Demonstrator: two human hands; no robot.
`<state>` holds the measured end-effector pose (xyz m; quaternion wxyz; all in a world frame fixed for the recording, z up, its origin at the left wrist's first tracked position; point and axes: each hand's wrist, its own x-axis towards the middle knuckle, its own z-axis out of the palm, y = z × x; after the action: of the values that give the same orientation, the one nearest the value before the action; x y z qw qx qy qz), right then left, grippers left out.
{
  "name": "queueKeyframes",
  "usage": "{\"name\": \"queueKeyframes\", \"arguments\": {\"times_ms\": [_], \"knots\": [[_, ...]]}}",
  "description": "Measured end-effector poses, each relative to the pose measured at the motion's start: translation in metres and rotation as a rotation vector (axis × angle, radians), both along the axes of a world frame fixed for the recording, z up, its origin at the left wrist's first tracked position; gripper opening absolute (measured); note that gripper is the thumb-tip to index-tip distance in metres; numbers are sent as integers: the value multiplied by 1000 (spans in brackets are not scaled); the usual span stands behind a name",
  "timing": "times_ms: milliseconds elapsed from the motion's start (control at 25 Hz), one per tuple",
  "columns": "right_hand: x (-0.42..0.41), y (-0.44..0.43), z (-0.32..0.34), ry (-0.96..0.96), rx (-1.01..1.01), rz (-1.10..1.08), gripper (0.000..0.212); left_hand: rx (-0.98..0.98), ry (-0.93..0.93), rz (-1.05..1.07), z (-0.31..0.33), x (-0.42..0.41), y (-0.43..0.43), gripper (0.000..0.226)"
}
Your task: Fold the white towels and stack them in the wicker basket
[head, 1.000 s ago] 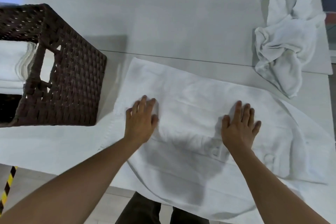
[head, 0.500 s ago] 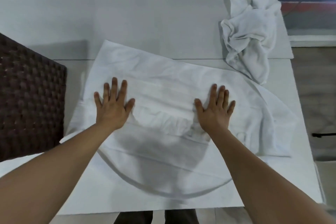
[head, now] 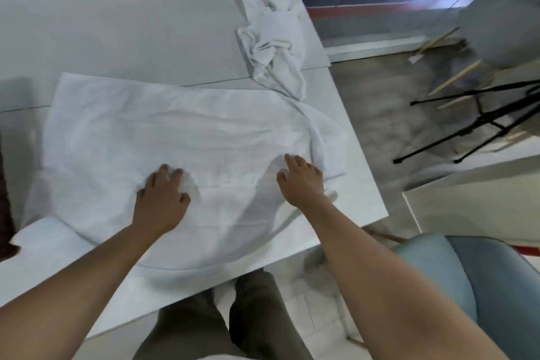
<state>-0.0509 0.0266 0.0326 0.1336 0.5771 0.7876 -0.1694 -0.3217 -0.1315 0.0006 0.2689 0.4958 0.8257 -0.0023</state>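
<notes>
Wicker shows only as a dark sliver of the basket [head: 5, 184] cut off at the frame's left edge, well to the left of my left fingers; I cannot see inside it, so I cannot tell what it holds.

My left hand [head: 162, 199] rests on the spread white towel [head: 163, 131], its fingers [head: 169, 174] curled and bunching a small ridge of cloth under the tips; they look clenched on the fabric, though blur keeps me from being sure. My right hand [head: 302, 181] lies on the same towel, fingers [head: 295, 162] bent and pressing a fold of cloth; whether they pinch it or only push it I cannot tell.

The towel lies across the white surface [head: 117, 23], extending ahead of both sets of fingers and well to the left of the left ones. Just right of my right fingers its corner is rumpled and doubled over. The near hem curves below my wrists, close to the surface's front edge.

Ahead and slightly right of my right fingers, a crumpled pile of white towels [head: 271, 38] sits on the surface, its top cut off by the frame. Its lower end touches or overlaps the spread towel's far right corner.

Beyond the surface, right of my right fingers, a black tripod [head: 473, 123] and a pale blue chair [head: 482, 280] appear, smeared.
</notes>
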Motion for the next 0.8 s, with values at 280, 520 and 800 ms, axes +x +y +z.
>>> {"name": "queueKeyframes", "arguments": {"times_ms": [280,520,800], "knots": [[57,14,6,138,-295,54,49,0,-119,-61,19,125,-1,59],[103,71,12,365,-393,-96,36,130,-226,-225,44,260,40,62],[147,109,6,235,-312,155,29,26,-120,-45,49,322,84,62]]}}
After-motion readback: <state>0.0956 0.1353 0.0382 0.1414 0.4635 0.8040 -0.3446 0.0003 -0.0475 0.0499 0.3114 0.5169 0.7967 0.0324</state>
